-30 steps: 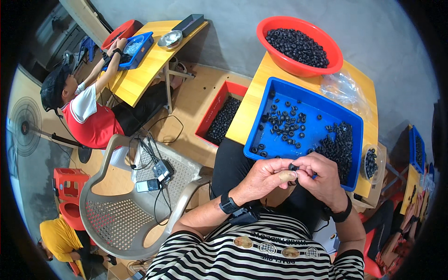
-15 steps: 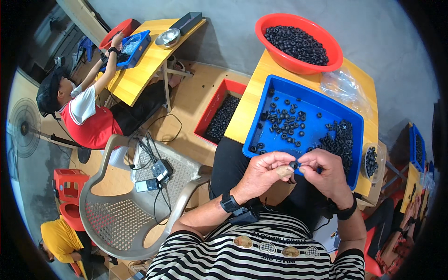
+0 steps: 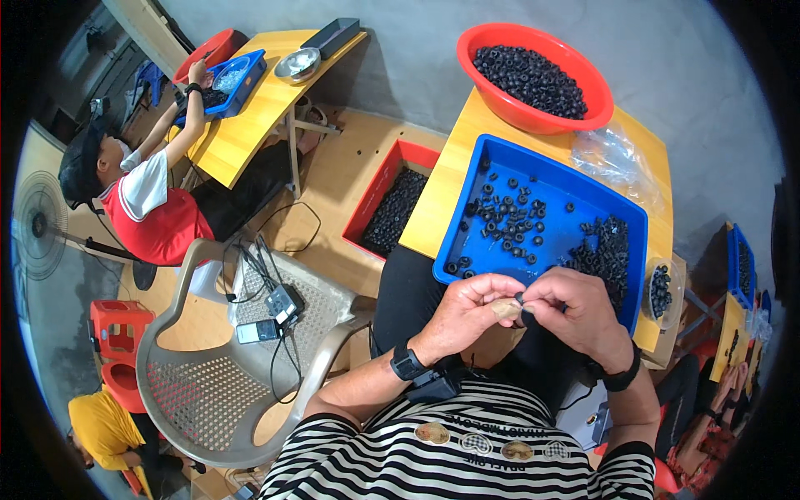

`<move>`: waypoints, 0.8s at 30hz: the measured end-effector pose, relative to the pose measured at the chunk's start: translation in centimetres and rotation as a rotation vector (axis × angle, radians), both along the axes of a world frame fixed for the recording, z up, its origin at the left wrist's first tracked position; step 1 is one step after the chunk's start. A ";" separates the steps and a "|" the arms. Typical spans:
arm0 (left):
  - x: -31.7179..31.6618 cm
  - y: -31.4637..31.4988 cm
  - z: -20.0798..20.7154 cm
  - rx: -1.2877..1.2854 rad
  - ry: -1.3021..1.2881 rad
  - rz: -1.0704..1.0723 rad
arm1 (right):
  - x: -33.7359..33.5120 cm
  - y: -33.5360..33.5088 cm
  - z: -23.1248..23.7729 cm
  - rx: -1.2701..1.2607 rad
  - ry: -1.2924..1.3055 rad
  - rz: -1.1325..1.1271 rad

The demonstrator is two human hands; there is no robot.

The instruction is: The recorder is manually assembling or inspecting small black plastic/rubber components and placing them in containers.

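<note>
Just in front of the near edge of the blue tray (image 3: 546,179), my two hands meet over a small black ring-like part (image 3: 521,297). My left hand (image 3: 462,317) pinches it between thumb and fingertips, and a tan covering wraps that thumb. From the other side my right hand (image 3: 579,317) closes thumb and forefinger on the same part. The fingertips hide most of it. Inside the tray, loose black ring-shaped parts (image 3: 508,217) are scattered on the left, and a dense heap of smaller black pieces (image 3: 608,250) lies on the right.
Behind the tray stands a red basin (image 3: 468,79) full of black parts, beside a clear plastic bag (image 3: 617,162). A clear bowl (image 3: 677,292) is at the right. A red bin (image 3: 360,221) and a chair (image 3: 200,392) with cables are leftward. A co-worker (image 3: 158,208) sits at another table.
My right thumb and fingers have moved slightly left and closed in over the black part, covering more of it. The far-left co-worker's hands have shifted a little.
</note>
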State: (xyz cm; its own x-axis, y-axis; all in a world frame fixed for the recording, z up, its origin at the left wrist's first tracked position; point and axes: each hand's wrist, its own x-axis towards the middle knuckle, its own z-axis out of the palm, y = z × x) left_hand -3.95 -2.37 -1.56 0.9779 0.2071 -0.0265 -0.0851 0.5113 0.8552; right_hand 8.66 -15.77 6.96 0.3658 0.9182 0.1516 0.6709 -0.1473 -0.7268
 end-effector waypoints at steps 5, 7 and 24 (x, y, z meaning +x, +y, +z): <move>-0.7 0.4 -0.2 -0.007 0.027 -0.032 | -0.4 0.2 -1.0 -0.037 0.053 -0.004; -1.1 0.6 -0.5 -0.034 0.051 -0.053 | -0.5 -0.2 -2.2 0.016 0.054 -0.001; -1.2 -0.3 -1.0 -0.034 0.162 -0.144 | -0.2 -2.6 -3.5 -0.036 0.042 -0.001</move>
